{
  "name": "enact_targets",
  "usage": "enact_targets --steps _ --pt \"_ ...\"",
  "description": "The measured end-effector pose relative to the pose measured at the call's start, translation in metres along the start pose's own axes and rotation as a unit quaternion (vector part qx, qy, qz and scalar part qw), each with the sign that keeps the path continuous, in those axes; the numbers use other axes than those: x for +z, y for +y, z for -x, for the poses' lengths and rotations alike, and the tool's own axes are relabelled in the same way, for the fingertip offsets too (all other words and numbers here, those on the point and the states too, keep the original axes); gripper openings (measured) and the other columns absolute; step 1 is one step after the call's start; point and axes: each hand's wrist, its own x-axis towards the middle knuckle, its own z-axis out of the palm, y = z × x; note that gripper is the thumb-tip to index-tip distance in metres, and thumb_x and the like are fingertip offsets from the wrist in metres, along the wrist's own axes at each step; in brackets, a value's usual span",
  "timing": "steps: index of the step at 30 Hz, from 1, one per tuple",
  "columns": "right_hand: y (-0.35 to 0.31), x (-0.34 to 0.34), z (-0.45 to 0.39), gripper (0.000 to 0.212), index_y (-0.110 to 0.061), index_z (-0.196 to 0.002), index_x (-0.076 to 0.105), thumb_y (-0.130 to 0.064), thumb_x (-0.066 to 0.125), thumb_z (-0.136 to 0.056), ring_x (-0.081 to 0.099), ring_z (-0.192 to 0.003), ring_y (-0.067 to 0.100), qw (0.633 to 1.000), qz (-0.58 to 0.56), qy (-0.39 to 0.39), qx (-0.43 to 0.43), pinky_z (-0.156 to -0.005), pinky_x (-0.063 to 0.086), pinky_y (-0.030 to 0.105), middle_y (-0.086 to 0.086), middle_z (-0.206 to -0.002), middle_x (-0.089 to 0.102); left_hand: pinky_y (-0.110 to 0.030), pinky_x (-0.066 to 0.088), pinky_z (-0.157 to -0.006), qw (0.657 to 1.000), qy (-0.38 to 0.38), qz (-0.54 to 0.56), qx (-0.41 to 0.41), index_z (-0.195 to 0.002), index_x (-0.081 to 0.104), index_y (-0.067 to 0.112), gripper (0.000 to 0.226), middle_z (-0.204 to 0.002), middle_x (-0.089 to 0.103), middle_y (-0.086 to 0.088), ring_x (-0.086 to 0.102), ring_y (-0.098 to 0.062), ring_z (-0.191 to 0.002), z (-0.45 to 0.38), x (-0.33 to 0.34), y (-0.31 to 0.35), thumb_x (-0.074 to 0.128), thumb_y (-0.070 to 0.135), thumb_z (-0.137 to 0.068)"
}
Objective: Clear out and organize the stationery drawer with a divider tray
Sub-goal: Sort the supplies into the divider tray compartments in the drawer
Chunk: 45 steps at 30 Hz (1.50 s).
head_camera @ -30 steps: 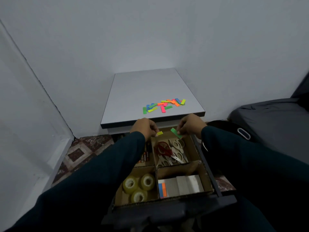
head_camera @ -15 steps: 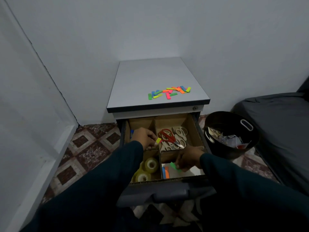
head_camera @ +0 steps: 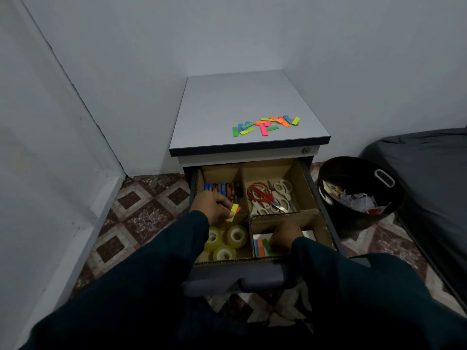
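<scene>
hands [head_camera: 286, 236] place sticky flags [head_camera: 262, 247], seemingly, in tray [head_camera: 319, 227].

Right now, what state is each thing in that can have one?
Drawer: pulled open.
Left hand: pinching yellow and pink tabs.
Right hand: setting a green tab in the front right compartment.
Red scissors: closed.
Bin: partly filled.
Loose tabs: scattered on the cabinet top.

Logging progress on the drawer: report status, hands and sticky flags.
Left hand pinches yellow and pink flags over the divider tray. Right hand sets a green flag in the front right compartment. More loose flags on the cabinet top.
</scene>
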Motion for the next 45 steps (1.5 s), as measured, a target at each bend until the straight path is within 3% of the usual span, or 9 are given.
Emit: enact_targets --steps 5,8,13,15,18,31,34,38,45 --pt "0.000 0.000 0.000 0.013 -0.013 -0.075 0.054 -0.013 0.065 -0.082 0.052 -0.080 0.014 1.000 0.014 -0.015 0.008 -0.050 0.038 0.016 0.003 -0.088 0.055 -0.017 0.045 -0.061 1.000 -0.006 0.003 -0.010 -0.099 0.069 0.000 0.022 -0.102 0.069 -0.015 0.058 -0.015 -0.086 0.000 -0.001 0.000 0.072 0.002 -0.078" --pt "0.000 0.000 0.003 0.010 -0.011 -0.085 0.059 -0.015 0.067 -0.081 0.051 -0.082 0.014 0.999 0.024 -0.025 0.006 -0.045 0.031 0.016 0.006 -0.096 0.058 -0.015 0.044 -0.057 1.000 -0.005 0.005 -0.010 -0.099 0.069 -0.001 0.022 -0.097 0.069 -0.014 0.058 -0.014 -0.082 0.001 0.001 -0.001 0.072 0.002 -0.078" --pt "0.001 0.000 0.002 0.019 -0.006 -0.096 0.065 -0.015 0.069 -0.080 0.061 -0.093 0.019 1.000 -0.021 -0.012 0.013 -0.050 0.041 0.017 0.010 -0.108 0.065 -0.009 0.044 -0.047 1.000 -0.021 0.000 -0.011 -0.100 0.068 -0.001 0.022 -0.081 0.065 -0.005 0.056 -0.005 -0.066 0.004 0.003 -0.007 0.072 0.002 -0.078" --pt "0.004 0.000 -0.002 0.015 -0.004 -0.092 0.067 -0.009 0.069 -0.079 0.065 -0.095 0.022 0.998 -0.064 -0.006 0.023 -0.066 0.055 0.025 0.013 -0.103 0.068 -0.011 0.045 -0.049 1.000 -0.023 -0.001 -0.013 -0.100 0.068 0.000 0.023 -0.081 0.065 -0.005 0.054 -0.004 -0.064 0.003 0.002 -0.007 0.072 0.003 -0.079" --pt "0.006 0.002 -0.006 0.015 0.003 -0.093 0.068 -0.005 0.068 -0.080 0.067 -0.094 0.026 0.994 -0.109 -0.001 0.024 -0.084 0.057 0.034 0.015 -0.099 0.070 -0.015 0.045 -0.054 1.000 -0.026 -0.002 -0.014 -0.101 0.067 0.000 0.022 -0.089 0.066 -0.008 0.054 -0.004 -0.067 0.003 0.000 -0.004 0.071 0.003 -0.080" --pt "0.006 0.002 -0.002 0.019 0.011 -0.098 0.067 -0.001 0.060 -0.084 0.067 -0.097 0.033 0.988 -0.155 -0.024 -0.014 -0.088 0.054 0.044 0.024 -0.102 0.069 -0.012 0.047 -0.049 0.998 -0.047 0.030 -0.027 -0.094 0.066 0.006 0.014 -0.072 0.063 0.003 0.059 -0.005 -0.063 0.004 0.013 0.002 0.070 0.004 -0.081" --pt "0.005 -0.001 0.004 0.011 0.006 -0.085 0.066 -0.001 0.057 -0.087 0.067 -0.089 0.033 0.984 -0.175 -0.023 -0.009 -0.083 0.056 0.044 0.023 -0.097 0.069 -0.014 0.048 -0.051 0.997 -0.055 0.044 -0.034 -0.094 0.066 0.005 0.014 -0.072 0.063 0.001 0.059 -0.007 -0.063 0.004 0.014 0.005 0.070 0.002 -0.080" --pt "0.003 -0.009 0.020 0.023 -0.007 -0.075 0.056 0.000 0.047 -0.094 0.055 -0.060 0.017 0.942 -0.332 -0.044 -0.020 -0.053 0.050 0.023 0.008 -0.074 0.058 -0.015 0.048 -0.051 0.994 -0.062 0.088 -0.033 -0.078 0.062 0.012 0.014 -0.071 0.063 0.001 0.060 -0.008 -0.062 0.004 0.016 0.009 0.071 0.002 -0.080" --pt "0.000 -0.026 0.035 0.007 -0.004 -0.085 0.060 0.002 0.058 -0.087 0.060 -0.070 0.017 0.845 -0.521 -0.063 -0.100 -0.056 0.052 0.021 0.010 -0.082 0.062 -0.013 0.048 -0.050 0.981 -0.083 0.169 -0.036 -0.079 0.061 0.011 0.015 -0.074 0.064 -0.002 0.061 -0.009 -0.061 0.008 0.030 0.015 0.070 0.000 -0.079"
